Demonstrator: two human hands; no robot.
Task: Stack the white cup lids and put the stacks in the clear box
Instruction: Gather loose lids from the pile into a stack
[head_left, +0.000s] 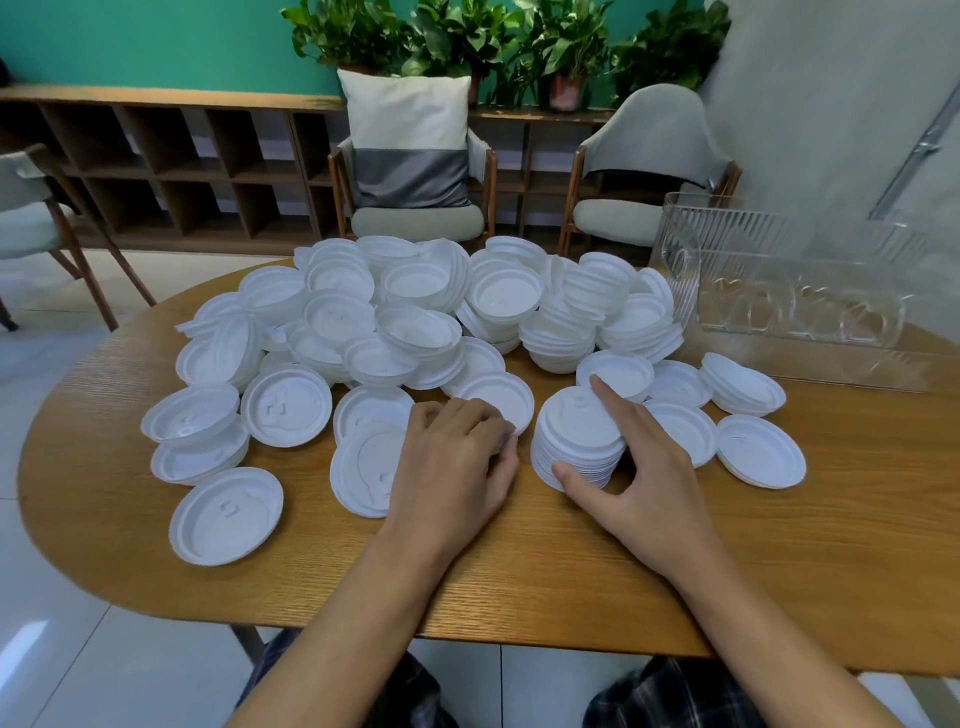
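Lids (285, 408) bear a small embossed bracket mark.

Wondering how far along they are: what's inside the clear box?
Nothing shows inside the clear box but its own heart-patterned bottom. Its right end is too blurred to tell.

Bare worktop (571, 571) is running along the near edge and widening at the near right, offering open passage there. The heap of white lids (415, 312) is crowding the middle and far side with no gap through to the back, while the stack (579, 441) and a single lid (498, 400) are sitting just in front of it. Loose lids (761, 449) are lying between the stack and the clear box (779, 291), which is blocking the far right corner.
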